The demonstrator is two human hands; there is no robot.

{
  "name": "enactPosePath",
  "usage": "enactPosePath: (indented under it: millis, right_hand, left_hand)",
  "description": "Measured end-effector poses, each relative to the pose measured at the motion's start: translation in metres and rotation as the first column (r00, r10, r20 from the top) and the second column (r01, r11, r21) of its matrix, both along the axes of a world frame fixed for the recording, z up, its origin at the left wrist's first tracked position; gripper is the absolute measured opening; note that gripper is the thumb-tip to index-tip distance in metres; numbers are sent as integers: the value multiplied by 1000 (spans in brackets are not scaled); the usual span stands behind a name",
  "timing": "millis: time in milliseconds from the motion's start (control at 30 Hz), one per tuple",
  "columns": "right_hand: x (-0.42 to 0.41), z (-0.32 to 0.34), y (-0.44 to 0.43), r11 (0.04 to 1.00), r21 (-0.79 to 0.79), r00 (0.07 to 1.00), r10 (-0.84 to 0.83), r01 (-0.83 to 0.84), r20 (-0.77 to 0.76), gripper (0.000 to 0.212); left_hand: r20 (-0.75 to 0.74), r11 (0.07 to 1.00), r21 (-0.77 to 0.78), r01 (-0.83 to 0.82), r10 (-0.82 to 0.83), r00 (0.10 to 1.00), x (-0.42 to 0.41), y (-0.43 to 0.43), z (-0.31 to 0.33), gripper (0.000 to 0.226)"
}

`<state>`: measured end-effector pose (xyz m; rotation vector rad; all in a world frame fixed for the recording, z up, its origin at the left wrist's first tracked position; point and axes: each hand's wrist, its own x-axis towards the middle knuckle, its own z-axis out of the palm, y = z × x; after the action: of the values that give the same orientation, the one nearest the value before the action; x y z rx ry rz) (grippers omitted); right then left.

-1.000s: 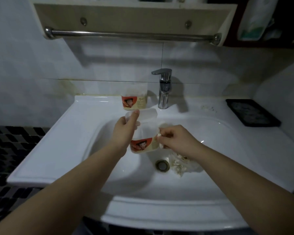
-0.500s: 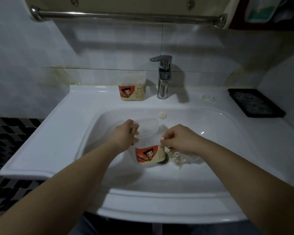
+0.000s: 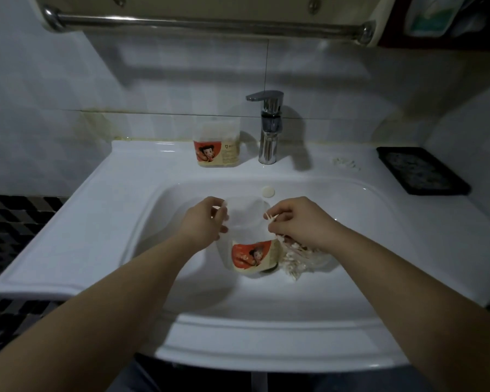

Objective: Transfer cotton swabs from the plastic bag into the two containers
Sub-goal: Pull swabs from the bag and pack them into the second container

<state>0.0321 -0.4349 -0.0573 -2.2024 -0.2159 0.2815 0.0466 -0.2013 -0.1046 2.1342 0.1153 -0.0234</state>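
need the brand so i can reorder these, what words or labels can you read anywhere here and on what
Container in the sink: red and cream cartoon label, print too blurred to read.
Container beside the faucet: same label, print too small to read.
Package at top right: green patch, unreadable.
Nothing legible anywhere.

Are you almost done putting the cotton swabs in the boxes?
About halfway, it seems. The box by the tap looks full. The left hand holds the second box in the sink, and the right hand pinches a few swabs at its open top. Many more lie in the bag.
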Motion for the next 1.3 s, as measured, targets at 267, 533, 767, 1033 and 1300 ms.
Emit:
enactPosePath:
  millis: [267, 533, 767, 1033, 1300]
  right_hand:
    - [-3, -3, 3, 1000, 16, 1000, -8, 7, 16, 20]
    - [-7, 2, 9, 967, 233, 991, -80, 103, -108, 16]
    - [2, 12, 7, 858, 487, 977, -73, 163, -198, 16]
    - [11, 21, -8, 896, 381, 959, -139, 228, -246, 17]
    - [8, 9, -29, 998, 31, 983, -57, 63, -176, 8]
  left_hand:
    - [54, 999, -25, 24, -22, 998, -1, -3, -1, 26]
    - [377, 976, 213, -39, -46, 925, -12, -9, 15, 28]
    - [161, 953, -55, 299, -287, 944, -19, -43, 39, 24]
    - [72, 916, -6, 400, -399, 914, 1, -60, 50, 21]
    - [52, 866, 156, 475, -488, 871, 1, -62, 24, 10]
